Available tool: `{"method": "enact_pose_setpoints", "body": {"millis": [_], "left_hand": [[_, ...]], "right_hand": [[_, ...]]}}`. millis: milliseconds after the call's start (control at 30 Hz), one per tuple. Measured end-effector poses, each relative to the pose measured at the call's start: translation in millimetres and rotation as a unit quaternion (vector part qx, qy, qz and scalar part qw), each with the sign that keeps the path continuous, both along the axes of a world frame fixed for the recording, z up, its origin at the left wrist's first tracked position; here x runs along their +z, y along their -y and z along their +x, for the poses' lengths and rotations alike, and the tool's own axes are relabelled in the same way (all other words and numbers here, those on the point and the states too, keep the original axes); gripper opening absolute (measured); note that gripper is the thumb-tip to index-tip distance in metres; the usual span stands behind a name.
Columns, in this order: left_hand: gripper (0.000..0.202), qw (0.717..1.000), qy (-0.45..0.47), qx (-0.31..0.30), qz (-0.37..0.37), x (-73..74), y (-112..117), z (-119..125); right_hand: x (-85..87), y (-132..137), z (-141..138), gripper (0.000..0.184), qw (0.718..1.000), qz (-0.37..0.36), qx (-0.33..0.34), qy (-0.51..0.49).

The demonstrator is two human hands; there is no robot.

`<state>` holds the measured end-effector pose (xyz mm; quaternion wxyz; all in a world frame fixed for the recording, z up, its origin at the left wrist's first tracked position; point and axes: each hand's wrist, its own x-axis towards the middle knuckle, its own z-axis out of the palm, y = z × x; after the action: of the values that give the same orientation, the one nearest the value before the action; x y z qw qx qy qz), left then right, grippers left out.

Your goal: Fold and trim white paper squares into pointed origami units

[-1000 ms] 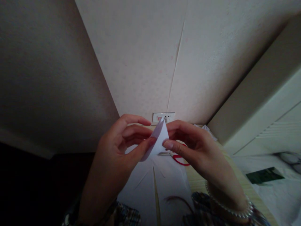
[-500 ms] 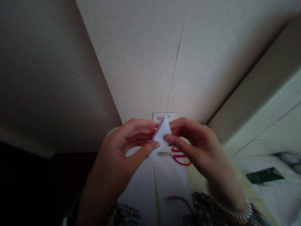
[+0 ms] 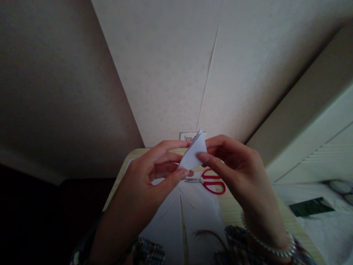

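Note:
A small white folded paper (image 3: 194, 152), shaped like a triangle with its point up, is held in the air between both hands. My left hand (image 3: 154, 173) has its thumb at the lower left corner and its fingers behind the left edge. With thumb and fingers, my right hand (image 3: 234, 165) pinches the right edge. Below the paper, red-handled scissors (image 3: 205, 181) lie with their blades pointing left. They rest partly on white paper sheets (image 3: 168, 224), which have a narrow gap between them.
The light wooden table (image 3: 234, 209) stands against a wall (image 3: 171, 73) with a socket plate (image 3: 182, 136). To the right are a pale cabinet (image 3: 311, 121), a dark green packet (image 3: 311, 207) and a pair of glasses (image 3: 342, 187). A dark strand crosses the lower sheet.
The folded paper has shifted slightly right and up, together with the hands. More of the scissors and the table's left corner now show.

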<state>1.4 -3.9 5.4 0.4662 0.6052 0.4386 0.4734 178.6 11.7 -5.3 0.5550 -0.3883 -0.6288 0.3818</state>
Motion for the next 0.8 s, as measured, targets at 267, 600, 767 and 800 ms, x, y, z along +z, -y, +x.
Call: {"method": "enact_pose_setpoints", "body": {"millis": [267, 600, 767, 800], "left_hand": [[0.026, 0.999, 0.030, 0.002, -0.023, -0.1, -4.6, 3.5], [0.022, 1.000, 0.013, 0.003, -0.026, 0.3, -4.3, 2.5], [0.013, 0.997, -0.070, -0.007, -0.024, -1.5, -6.2, 1.4], [0.013, 0.996, -0.085, -0.005, -0.019, -1.1, -6.2, 1.2]], "right_hand": [[0.9, 2.5, -1.7, 0.008, 1.000, 0.009, -0.021, 0.006], [-0.3, 2.2, -3.8, 0.010, 0.998, 0.046, -0.033, 0.039], [-2.3, 1.0, -4.7, 0.009, 0.996, 0.061, -0.011, 0.062], [-2.8, 0.6, -4.7, 0.009, 0.996, 0.062, -0.005, 0.064]]}}
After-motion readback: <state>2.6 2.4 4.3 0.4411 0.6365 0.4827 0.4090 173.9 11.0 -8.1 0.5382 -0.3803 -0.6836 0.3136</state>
